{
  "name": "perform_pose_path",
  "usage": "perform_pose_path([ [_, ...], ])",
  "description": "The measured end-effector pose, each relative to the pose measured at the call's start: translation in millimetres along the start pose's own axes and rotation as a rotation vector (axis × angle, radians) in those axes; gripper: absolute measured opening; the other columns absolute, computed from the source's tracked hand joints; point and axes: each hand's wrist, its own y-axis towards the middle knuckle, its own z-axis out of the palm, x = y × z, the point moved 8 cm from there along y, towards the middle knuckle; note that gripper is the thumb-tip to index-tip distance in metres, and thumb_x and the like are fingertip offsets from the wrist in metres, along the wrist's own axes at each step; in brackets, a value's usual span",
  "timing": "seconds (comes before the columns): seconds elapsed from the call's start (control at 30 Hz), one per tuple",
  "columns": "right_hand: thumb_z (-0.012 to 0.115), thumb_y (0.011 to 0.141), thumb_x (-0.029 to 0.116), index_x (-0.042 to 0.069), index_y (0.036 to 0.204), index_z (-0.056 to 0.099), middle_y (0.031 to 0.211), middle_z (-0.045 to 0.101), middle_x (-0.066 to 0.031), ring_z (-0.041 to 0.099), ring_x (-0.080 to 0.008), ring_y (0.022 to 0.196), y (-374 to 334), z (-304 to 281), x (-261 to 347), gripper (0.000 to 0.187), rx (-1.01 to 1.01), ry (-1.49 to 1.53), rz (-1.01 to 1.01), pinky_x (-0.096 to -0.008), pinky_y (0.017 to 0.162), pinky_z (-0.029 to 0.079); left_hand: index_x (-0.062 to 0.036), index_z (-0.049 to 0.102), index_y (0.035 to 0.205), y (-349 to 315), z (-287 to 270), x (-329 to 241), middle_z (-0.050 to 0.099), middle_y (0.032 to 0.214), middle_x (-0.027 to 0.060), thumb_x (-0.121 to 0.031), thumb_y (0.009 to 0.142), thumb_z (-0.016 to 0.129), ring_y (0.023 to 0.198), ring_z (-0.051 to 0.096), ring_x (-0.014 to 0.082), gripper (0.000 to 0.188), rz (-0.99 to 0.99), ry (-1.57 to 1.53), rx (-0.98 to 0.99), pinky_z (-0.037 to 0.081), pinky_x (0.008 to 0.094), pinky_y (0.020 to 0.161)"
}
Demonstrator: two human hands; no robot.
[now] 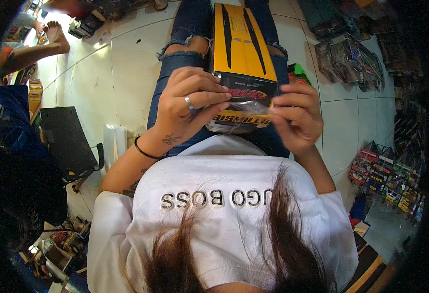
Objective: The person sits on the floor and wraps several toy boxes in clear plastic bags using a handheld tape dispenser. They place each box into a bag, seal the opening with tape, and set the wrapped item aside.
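Observation:
A long yellow box (243, 46) with black stripes and a black end panel lies along my thighs. Glossy clear plastic film (249, 106) shows at its near end, stretched between my hands. My left hand (190, 95), with a ring on one finger, is closed at the left corner of that end, its fingertips pinching the film. At the right corner my right hand (297, 115) has its fingers curled in on the film's other side. It is slightly blurred, and its fingertips are partly hidden.
Plastic-wrapped toy vehicles (348, 63) lie on the tiled floor (126, 58) at the right, with several colourful packages (385, 176) nearer. A dark flat case (70, 141) stands at the left. Another person's bare foot (56, 36) is at the far left.

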Motion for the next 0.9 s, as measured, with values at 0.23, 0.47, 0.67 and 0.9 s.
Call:
perform_pose_path([
  [0.23,0.076,0.072,0.028,0.011,0.087,0.063,0.115,0.057,-0.0092,0.047,-0.0277,0.118,-17,16,-43,0.026,0.047,0.058,0.214,-0.0417,0.100,0.034,-0.0101,0.068,0.079,8,5,-2,0.058,0.073,0.0014,-0.010,0.069,0.075,0.076,0.055,0.0194,0.012,0.041,0.151,0.049,0.040,0.0327,0.073],
  [0.47,0.073,0.074,0.014,0.008,0.080,0.064,0.117,0.057,-0.0080,0.049,-0.0258,0.114,-8,17,-44,0.012,-0.020,0.299,0.379,-0.0401,0.098,0.035,-0.0061,0.065,0.079,18,2,8,0.058,0.074,0.0047,-0.010,0.074,0.072,0.074,0.054,0.0216,0.009,-0.187,0.002,0.095,0.039,0.0323,0.073],
  [0.67,0.073,0.076,0.014,0.008,0.085,0.066,0.116,0.057,-0.0078,0.051,-0.0202,0.108,32,13,-15,0.013,-0.009,0.135,0.124,-0.0333,0.093,0.039,-0.0069,0.065,0.086,40,7,-14,0.059,0.077,0.0036,-0.005,0.073,0.069,0.078,0.057,0.0205,0.013,-0.014,0.073,0.118,0.039,0.0327,0.076],
  [0.9,0.072,0.077,0.013,0.010,0.085,0.066,0.116,0.058,-0.0081,0.052,-0.0212,0.109,33,-4,-20,0.011,-0.039,0.181,0.183,-0.0318,0.092,0.040,-0.0109,0.066,0.086,41,8,-6,0.062,0.081,0.0009,-0.016,0.075,0.071,0.079,0.057,0.0181,0.013,-0.135,-0.024,0.144,0.034,0.0343,0.083],
])
